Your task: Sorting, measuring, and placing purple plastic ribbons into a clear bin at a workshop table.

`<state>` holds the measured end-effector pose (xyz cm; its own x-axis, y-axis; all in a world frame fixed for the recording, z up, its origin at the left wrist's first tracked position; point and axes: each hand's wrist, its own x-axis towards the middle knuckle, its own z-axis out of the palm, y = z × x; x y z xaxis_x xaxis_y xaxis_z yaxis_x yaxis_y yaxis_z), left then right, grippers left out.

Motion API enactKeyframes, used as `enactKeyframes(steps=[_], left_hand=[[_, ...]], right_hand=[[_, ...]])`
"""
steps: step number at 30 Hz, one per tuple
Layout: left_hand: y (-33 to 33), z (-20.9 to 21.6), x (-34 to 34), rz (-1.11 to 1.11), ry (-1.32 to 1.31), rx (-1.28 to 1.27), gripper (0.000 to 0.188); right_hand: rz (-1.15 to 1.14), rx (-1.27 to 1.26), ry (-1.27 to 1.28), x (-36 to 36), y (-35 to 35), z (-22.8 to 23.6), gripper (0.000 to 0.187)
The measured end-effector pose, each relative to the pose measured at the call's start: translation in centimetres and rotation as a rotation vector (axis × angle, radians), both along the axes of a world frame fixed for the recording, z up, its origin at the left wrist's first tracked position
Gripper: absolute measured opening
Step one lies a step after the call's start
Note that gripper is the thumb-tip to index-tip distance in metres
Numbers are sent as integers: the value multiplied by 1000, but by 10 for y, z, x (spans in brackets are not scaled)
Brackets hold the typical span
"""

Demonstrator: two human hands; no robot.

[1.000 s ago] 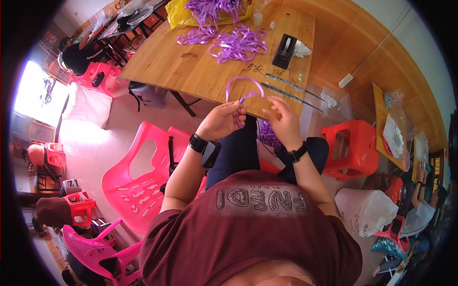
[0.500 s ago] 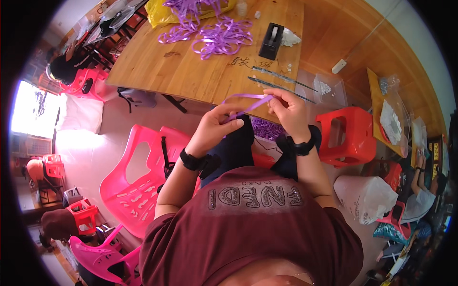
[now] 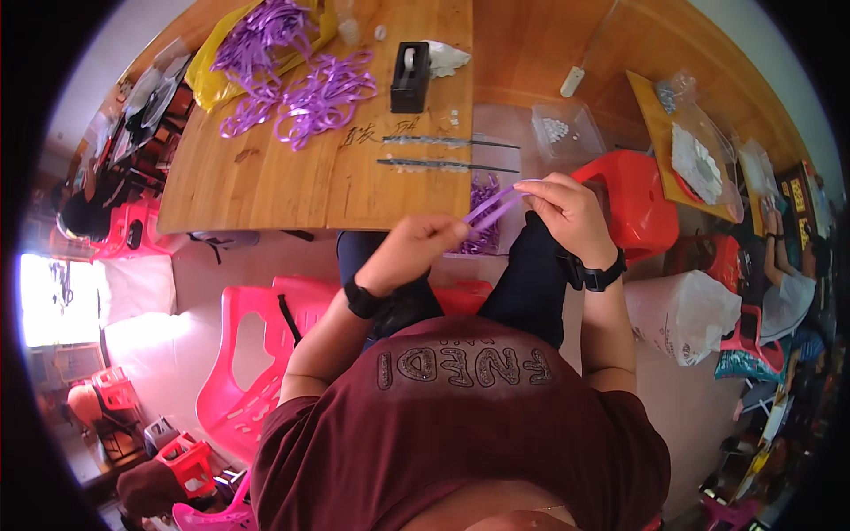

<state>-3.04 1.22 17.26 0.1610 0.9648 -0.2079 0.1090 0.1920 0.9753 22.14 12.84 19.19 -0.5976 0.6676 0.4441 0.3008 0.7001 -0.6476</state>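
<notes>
My left hand [image 3: 414, 251] and my right hand [image 3: 571, 212] hold a narrow purple ribbon [image 3: 498, 209] between them, just off the table's near right corner. The ribbon is doubled into a flattened loop. My left fingers close on one end; my right thumb and fingertips pinch the other end. Behind and below the ribbon, a box of purple ribbon pieces [image 3: 485, 237] is partly hidden by the hands and table. Two dark, thin sticks with clear strips along them, a far stick [image 3: 482, 142] and a near stick [image 3: 482, 167], lie across the table's right edge.
On the wooden table [image 3: 266, 190] are a heap of purple ribbons [image 3: 326, 96], a yellow bag [image 3: 202, 78] and a black tape dispenser [image 3: 410, 84]. A clear bin of white pieces [image 3: 580, 142] and a red stool [image 3: 639, 199] stand at right. A pink chair [image 3: 232, 372] is at left.
The view has swung, so the table appears farther left. My hands still hold the ribbon, which has gone from an open, loose loop to a narrower, straighter one.
</notes>
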Motion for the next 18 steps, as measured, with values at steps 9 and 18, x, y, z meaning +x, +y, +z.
enactKeyframes(steps=[9,18], left_hand=[[26,-40,45,-332,257,270,38],[32,-18,25,-306,248,153,29]], right_hand=[[-114,189,-38,12,74,-69,18],[-60,-122,-2,-3,124,-91,22]])
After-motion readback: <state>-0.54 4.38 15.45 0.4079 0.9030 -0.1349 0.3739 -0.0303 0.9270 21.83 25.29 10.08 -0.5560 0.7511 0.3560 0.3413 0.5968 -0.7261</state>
